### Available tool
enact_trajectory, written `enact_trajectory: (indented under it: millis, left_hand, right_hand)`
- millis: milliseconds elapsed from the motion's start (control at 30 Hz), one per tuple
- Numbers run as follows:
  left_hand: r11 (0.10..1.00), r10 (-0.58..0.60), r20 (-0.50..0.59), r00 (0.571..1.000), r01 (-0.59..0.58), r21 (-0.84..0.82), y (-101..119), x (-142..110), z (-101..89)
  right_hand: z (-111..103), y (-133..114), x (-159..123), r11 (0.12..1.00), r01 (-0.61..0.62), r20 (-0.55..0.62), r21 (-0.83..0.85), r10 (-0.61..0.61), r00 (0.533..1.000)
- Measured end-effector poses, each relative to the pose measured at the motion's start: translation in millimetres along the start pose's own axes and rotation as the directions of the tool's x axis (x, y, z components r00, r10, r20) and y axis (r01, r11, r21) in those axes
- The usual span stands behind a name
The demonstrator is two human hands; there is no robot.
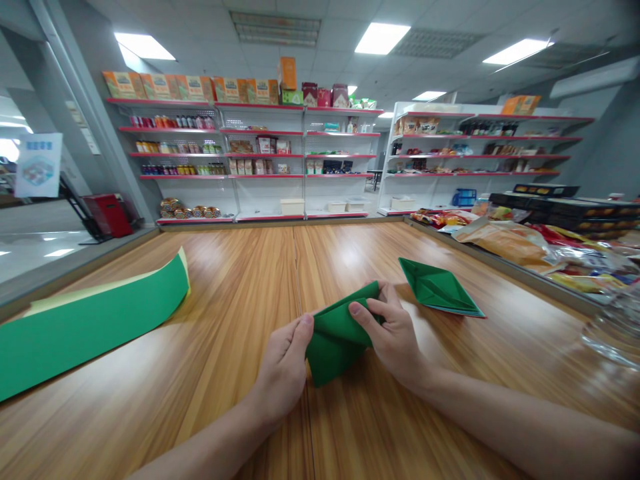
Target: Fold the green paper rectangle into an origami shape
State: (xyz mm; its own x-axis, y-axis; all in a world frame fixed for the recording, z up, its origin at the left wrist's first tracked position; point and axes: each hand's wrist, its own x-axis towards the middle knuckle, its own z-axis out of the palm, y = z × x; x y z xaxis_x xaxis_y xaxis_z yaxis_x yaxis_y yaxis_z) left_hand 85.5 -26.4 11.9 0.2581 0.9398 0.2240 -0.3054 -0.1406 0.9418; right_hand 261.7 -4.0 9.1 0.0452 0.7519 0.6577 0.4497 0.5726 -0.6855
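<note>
Between my two hands, above the wooden table (235, 267), is a folded sheet of green paper (337, 343). My left hand (285, 363) pinches its left edge, thumb on top. My right hand (393, 333) grips the upper right corner, with its thumb pressed on the near face and the other fingers partly hidden behind. The paper is creased and tilted, its lower corner pointing down toward me. To the right of my right hand lies a folded green paper piece (440, 287) with raised diamond-like folds and several layers at its edge.
At left lies a long green sheet (100, 327) with a curled end and a yellowish underside. Packaged snacks (525, 247) and stacked dark boxes (565, 207) line the right side. A clear plastic container (617, 330) sits at the right edge. Stocked shelves (260, 133) stand beyond the table.
</note>
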Motion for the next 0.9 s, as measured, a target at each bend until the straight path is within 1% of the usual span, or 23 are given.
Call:
enact_trajectory:
  millis: [100, 200, 300, 400, 567, 700, 900]
  left_hand:
    - [0.999, 0.03, -0.037, 0.999, -0.029, 0.045, -6, 3, -2.4]
    - [0.987, 0.057, -0.097, 0.994, -0.041, 0.154, -8, 7, -5.7]
    - [0.964, 0.066, -0.098, 0.993, -0.038, 0.262, -5, 9, -6.4]
    - [0.948, 0.062, -0.112, 0.992, -0.024, 0.316, 1, 8, -3.7]
    - [0.954, 0.056, -0.135, 0.989, -0.014, 0.299, 5, 5, 0.0]
    - [0.963, 0.064, -0.126, 0.99, -0.028, 0.269, 4, 5, -0.1]
    - [0.964, 0.072, -0.109, 0.991, -0.042, 0.261, 7, 2, 2.1]
  right_hand:
    - [-1, 1, 1, 1.0, -0.009, -0.01, -0.006, 0.009, 1.0]
    - [-1, 1, 1, 1.0, -0.014, -0.031, -0.005, 0.014, 0.999]
    - [-1, 0, 1, 1.0, -0.013, -0.036, 0.007, 0.013, 0.999]
    - [-1, 1, 1, 1.0, 0.0, -0.036, 0.007, 0.001, 0.999]
    - [0, 1, 0, 0.999, 0.033, -0.033, 0.004, -0.033, 0.999]
    - [0, 0, 0, 0.999, 0.048, -0.03, -0.011, -0.048, 0.998]
    - [0, 1, 2, 1.0, 0.025, -0.024, 0.002, -0.025, 0.999]
